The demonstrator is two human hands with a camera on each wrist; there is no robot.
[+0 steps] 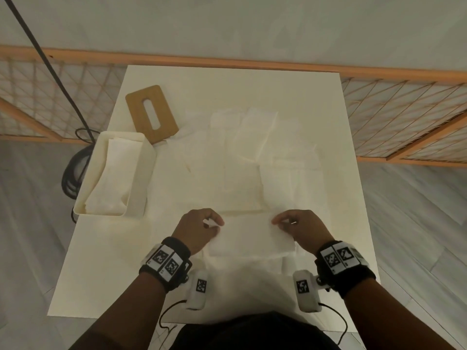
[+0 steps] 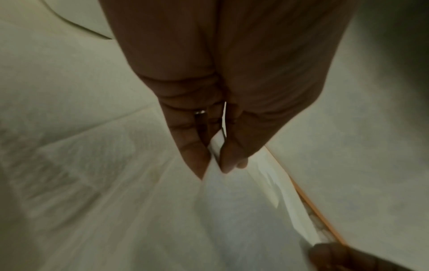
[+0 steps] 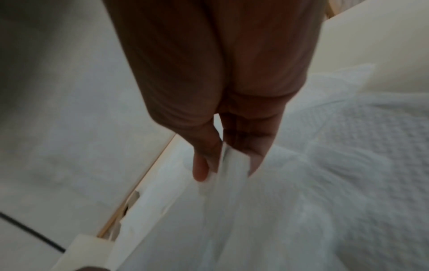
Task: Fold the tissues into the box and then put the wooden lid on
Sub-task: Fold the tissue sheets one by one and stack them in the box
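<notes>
A white tissue (image 1: 249, 237) is stretched between my two hands near the table's front edge. My left hand (image 1: 211, 222) pinches its left end (image 2: 214, 155) between thumb and fingers. My right hand (image 1: 283, 222) pinches the right end (image 3: 228, 165) the same way. More white tissues (image 1: 247, 157) lie spread flat over the middle of the table. The cream box (image 1: 141, 157) stands at the left with folded tissues (image 1: 113, 178) inside. The wooden lid (image 1: 151, 113) with its slot lies flat behind the box.
The white table (image 1: 348, 198) ends at the left just beyond the box. A black cable (image 1: 50, 64) and a dark object (image 1: 73, 173) sit on the floor to the left. An orange lattice rail (image 1: 404, 117) runs behind the table.
</notes>
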